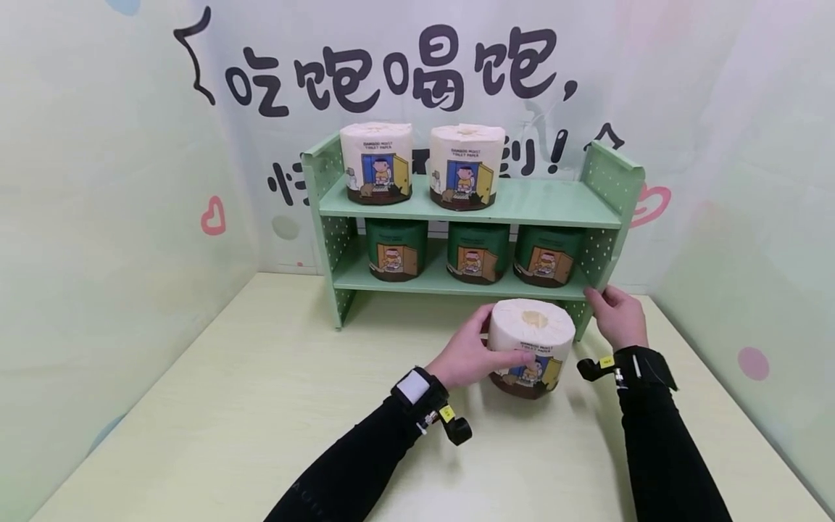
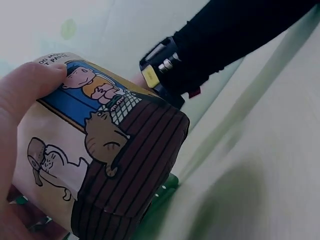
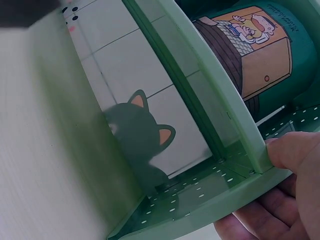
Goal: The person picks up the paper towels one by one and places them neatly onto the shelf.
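Note:
A white toilet paper roll with a cartoon wrapper is held in my left hand, off the table in front of the shelf. In the left wrist view the thumb lies across the printed side of the roll. My right hand grips the right side panel of the green two-tier shelf near the lower board. In the right wrist view, its thumb is on the inner side of the panel and the fingers are outside.
Two white rolls stand on the upper board, left of its middle. Three green rolls stand along the lower board. Behind the shelf hangs a printed backdrop. The pale table extends to the left and front.

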{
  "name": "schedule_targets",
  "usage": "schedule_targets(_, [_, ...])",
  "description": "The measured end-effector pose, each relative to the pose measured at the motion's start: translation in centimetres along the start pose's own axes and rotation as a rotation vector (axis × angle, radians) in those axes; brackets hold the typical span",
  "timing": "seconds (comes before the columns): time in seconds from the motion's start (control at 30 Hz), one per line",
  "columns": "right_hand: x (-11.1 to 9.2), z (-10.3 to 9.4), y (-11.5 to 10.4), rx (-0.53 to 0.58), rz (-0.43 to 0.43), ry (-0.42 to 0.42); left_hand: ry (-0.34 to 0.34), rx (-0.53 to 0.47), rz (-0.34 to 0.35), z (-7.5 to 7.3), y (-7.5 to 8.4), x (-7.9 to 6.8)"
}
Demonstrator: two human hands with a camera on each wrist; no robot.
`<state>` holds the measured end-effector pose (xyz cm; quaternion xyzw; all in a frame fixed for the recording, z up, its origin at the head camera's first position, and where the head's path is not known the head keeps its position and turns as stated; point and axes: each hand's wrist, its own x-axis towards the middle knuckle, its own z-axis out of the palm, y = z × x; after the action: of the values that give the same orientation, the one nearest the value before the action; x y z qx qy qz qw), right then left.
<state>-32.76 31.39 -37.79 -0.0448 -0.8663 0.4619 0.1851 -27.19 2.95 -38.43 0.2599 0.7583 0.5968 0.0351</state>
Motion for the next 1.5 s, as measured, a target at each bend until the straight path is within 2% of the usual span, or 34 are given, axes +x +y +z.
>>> schedule_targets(0.13, [0.1, 0.0, -0.1, 0.014, 0.009, -0.012, -0.002, -0.033, 0.044, -0.4, 1.3, 0.3])
schedule_targets(0.3, [0.1, 0.0, -0.2, 0.03, 0.026, -0.023, 0.004, -0.014, 0.097, -0.9, 3.4, 0.8])
schedule_targets(0.53, [0.1, -0.1, -0.2, 0.041, 0.051, -0.048, 0.011, 0.011, 0.117, -1.9, 6.1, 1.6])
schedule_targets(0.87, [0.2, -0.2, -0.1, 0.038, 0.072, -0.045, 0.045, 0.028, 0.176, -2.8, 10.3, 3.4])
schedule_targets(1.07, [0.1, -0.2, -0.2, 0.033, 0.047, -0.033, 0.076, 0.028, 0.202, -3.1, 13.3, 4.9])
schedule_targets(1.27, [0.0, -0.1, -0.2, 0.009, 0.015, -0.018, 0.093, 0.019, 0.203, -3.3, 15.8, 6.7])
schedule_targets(1.5, [0.0, -0.1, 0.0, -0.016, 0.005, -0.011, 0.136, -0.004, 0.166, -3.4, 16.8, 8.5])
